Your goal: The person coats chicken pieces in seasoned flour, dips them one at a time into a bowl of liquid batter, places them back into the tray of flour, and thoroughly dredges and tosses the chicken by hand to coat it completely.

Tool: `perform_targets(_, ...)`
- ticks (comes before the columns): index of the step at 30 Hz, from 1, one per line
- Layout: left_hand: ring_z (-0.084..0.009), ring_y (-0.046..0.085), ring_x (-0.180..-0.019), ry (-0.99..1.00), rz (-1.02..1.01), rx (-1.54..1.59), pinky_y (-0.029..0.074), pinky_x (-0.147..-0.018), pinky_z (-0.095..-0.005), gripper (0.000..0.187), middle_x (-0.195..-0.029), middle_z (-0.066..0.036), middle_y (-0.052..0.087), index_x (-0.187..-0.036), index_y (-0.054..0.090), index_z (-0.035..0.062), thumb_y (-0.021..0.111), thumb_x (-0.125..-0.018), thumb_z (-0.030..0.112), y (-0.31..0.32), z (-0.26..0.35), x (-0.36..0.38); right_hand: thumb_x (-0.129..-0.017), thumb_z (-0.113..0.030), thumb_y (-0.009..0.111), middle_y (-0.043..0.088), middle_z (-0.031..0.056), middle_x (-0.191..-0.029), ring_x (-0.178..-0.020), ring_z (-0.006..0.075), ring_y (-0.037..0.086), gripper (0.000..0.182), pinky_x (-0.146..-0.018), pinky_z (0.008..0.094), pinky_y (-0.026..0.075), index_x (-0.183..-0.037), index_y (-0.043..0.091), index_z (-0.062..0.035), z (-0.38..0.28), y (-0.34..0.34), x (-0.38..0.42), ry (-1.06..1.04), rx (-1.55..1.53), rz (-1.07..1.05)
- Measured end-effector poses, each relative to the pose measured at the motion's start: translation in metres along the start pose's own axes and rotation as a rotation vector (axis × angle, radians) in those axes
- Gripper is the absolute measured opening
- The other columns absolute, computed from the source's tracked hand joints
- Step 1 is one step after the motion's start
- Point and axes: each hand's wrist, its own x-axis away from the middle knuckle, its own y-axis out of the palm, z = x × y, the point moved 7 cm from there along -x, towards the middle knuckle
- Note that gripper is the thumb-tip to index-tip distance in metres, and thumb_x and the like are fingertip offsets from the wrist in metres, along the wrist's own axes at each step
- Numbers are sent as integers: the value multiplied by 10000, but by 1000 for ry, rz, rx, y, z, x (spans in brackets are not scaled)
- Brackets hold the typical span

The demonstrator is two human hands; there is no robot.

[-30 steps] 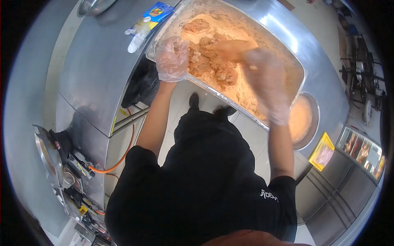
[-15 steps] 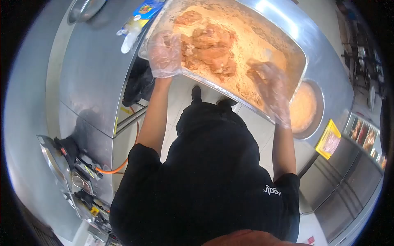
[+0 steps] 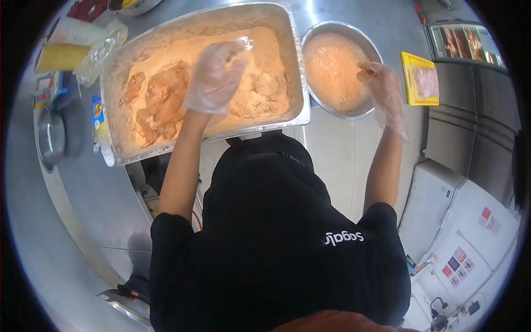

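Observation:
A large metal tray holds orange-tinted flour. Wet, orange-brown chicken pieces lie in its left half, and a flour-covered lump sits at the right. My left hand, in a clear plastic glove, hovers over the tray with loosely curled fingers and nothing visible in them. Beside the tray stands a round metal bowl of pale orange liquid. At its right rim is my gloved right hand, its brown-coated fingertips bent together over the bowl; what they hold, if anything, is hidden.
A yellow-framed tray with a pinkish pack lies right of the bowl. Left of the big tray are crumpled clear plastic, a yellow roll and an empty steel bowl. Another bowl stands behind. A white fridge is at right.
The view has turned, so the tray now appears further left. My right hand has moved from the flour to the bowl. My left hand has left the tray's left edge and is over its middle.

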Motion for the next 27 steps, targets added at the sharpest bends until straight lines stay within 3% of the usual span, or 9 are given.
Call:
perform_targets(3,-318,616,-1110,122,-346,-445,491,-938,-419,494,-1160,-205,654,-1197,610,-6,734,-792,249,72,-29,-16,-810,-164,710,692,217,-1027,-981,355,657,305,-857,419,499,-1085,733,-35,12,10,14,14,-42,7)
perform_targets(5,-340,604,-1139,294,-527,-428,479,-961,-430,632,-1187,-213,644,-1253,573,-5,749,-750,334,113,-52,-17,-820,-163,705,689,218,-1029,-963,359,659,296,-850,421,499,-1081,732,-25,11,9,22,0,-67,58)
perform_targets(8,-315,520,-1259,93,-960,-675,433,-1041,-373,718,-1298,-196,593,-1310,559,59,775,-742,443,157,-58,-23,-826,-155,721,710,175,-998,-908,288,683,277,-820,372,518,-1079,740,-46,14,8,22,-18,-67,104)
perform_targets(11,-332,558,-1210,-161,-1117,-636,449,-1018,-364,828,-1296,-200,596,-1342,538,32,820,-684,449,151,-67,-22,-831,-147,732,718,143,-982,-880,239,684,262,-801,339,524,-1077,744,-56,11,1,24,3,-124,135)
perform_targets(14,-317,612,-1127,-145,-997,-612,472,-982,-354,803,-1269,-182,618,-1321,545,-4,832,-693,406,142,-82,-14,-850,-147,711,706,167,-1013,-881,278,678,257,-801,356,519,-1077,735,-28,-7,-8,26,2,-265,158)
perform_targets(17,-289,638,-1084,-313,-901,-138,487,-957,-345,754,-1248,-166,633,-1332,524,-26,832,-748,339,102,-53,-18,-866,-137,699,702,173,-1044,-900,282,675,254,-813,352,520,-1087,727,-14,-29,-13,28,-46,-406,153)
perform_targets(20,-190,669,-921,-524,-419,621,540,-793,-323,556,-1093,-96,690,-1228,601,13,837,-779,241,72,-62,-13,-884,-145,691,701,169,-1065,-939,269,668,262,-846,354,518,-1102,713,-1,-50,7,20,-165,-411,100)
perform_targets(24,-172,662,-936,-470,-288,819,550,-766,-314,547,-1105,-90,676,-1257,564,27,832,-799,164,48,-54,-9,-914,-210,673,688,184,-1109,-1004,287,654,312,-910,397,494,-1142,686,3,-131,32,19,-137,-631,-188)
perform_targets(27,-172,660,-946,-421,-308,921,556,-755,-320,602,-1111,-90,676,-1268,548,27,856,-768,158,44,-51,-1,-926,-252,663,676,192,-1075,-959,314,646,330,-927,422,481,-1141,669,-2,-172,50,16,-359,-547,-92)
